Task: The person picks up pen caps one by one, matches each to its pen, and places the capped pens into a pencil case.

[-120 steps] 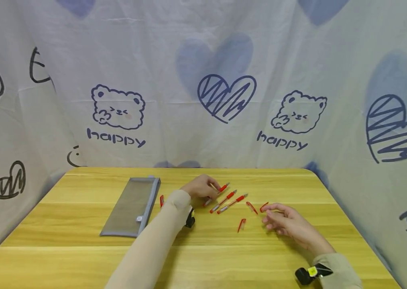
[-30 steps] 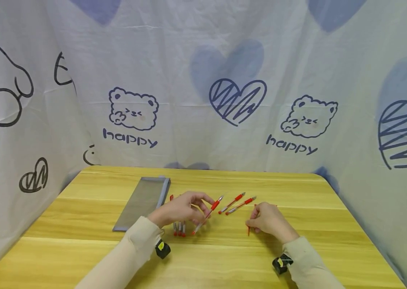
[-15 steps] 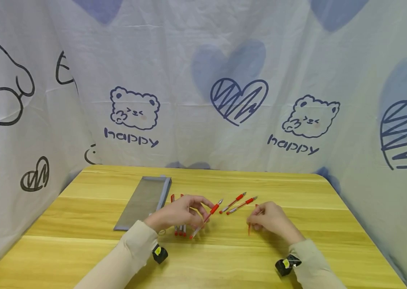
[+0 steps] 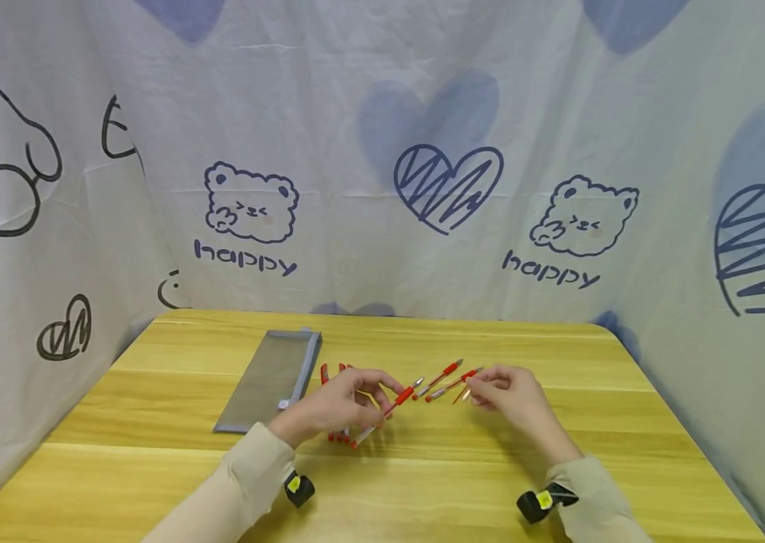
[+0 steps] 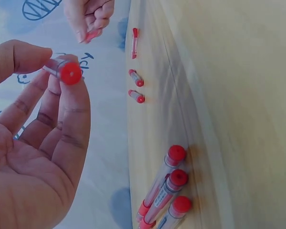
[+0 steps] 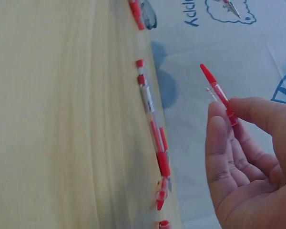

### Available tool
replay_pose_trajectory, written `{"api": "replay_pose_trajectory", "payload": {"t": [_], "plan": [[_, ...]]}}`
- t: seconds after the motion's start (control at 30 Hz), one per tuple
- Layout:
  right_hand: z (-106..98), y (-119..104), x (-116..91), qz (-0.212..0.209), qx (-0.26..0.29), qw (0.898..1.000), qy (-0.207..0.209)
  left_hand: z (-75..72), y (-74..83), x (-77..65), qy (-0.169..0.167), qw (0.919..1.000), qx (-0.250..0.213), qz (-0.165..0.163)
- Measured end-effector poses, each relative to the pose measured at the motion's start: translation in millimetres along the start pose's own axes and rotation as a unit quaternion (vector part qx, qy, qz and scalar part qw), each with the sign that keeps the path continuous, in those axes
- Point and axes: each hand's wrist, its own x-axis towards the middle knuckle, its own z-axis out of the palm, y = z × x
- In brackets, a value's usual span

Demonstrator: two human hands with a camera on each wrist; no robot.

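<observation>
My left hand (image 4: 342,401) pinches an uncapped red gel pen (image 4: 404,395) between thumb and fingers, its metal tip pointing up and right in the head view. The pen's red end faces the camera in the left wrist view. A red pen cap (image 6: 221,95) with a clear section is pinched between thumb and index finger of my right hand (image 4: 517,396). Cap and pen tip are apart. Two more uncapped red pens (image 4: 448,369) lie between and beyond the hands. Several capped red pens (image 5: 164,188) lie side by side, partly hidden beneath my left hand in the head view.
A grey mesh zip pouch (image 4: 263,385) lies flat to the left of the capped pens. Another loose red cap (image 5: 135,44) rests on the wooden table (image 4: 382,498). A printed white cloth (image 4: 348,249) hangs behind the table's far edge.
My left hand has brought the pen from the row down toward me. My right hand has picked the cap off the table, raised it and turned it toward the pen tip.
</observation>
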Motion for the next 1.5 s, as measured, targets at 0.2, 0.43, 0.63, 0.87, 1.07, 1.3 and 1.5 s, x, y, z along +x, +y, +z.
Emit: {"api": "replay_pose_trajectory", "payload": {"t": [0.2,0.43,0.63,0.87,1.07,1.3,1.5], "plan": [[1.2,-8.2,-3.8,-0.003,0.051,0.999,0.013,3.3,3.1,-3.3,0.003,0.9999,0.009,0.012],[4.2,-16.1,-6.5,-0.005,0.101,0.995,0.023,6.3,5.4,-6.5,-0.01,0.9998,0.013,0.009],[6.8,-22.3,-10.3,-0.01,0.116,0.993,0.03,9.6,8.4,-9.4,-0.014,0.9997,0.015,0.016],[10.0,-27.9,-14.0,-0.016,0.124,0.992,0.026,10.6,8.5,-10.2,-0.019,0.9993,0.023,0.021],[13.0,-30.5,-17.0,-0.023,0.122,0.992,0.026,11.3,8.5,-10.2,-0.019,0.9991,0.026,0.026],[15.0,-33.0,-19.7,-0.031,0.131,0.991,0.021,15.0,8.0,-9.6,-0.016,0.999,0.03,0.029],[17.4,-36.6,-20.6,-0.042,0.136,0.99,0.01,15.4,7.2,-10.7,-0.01,0.9987,0.037,0.034]]}}
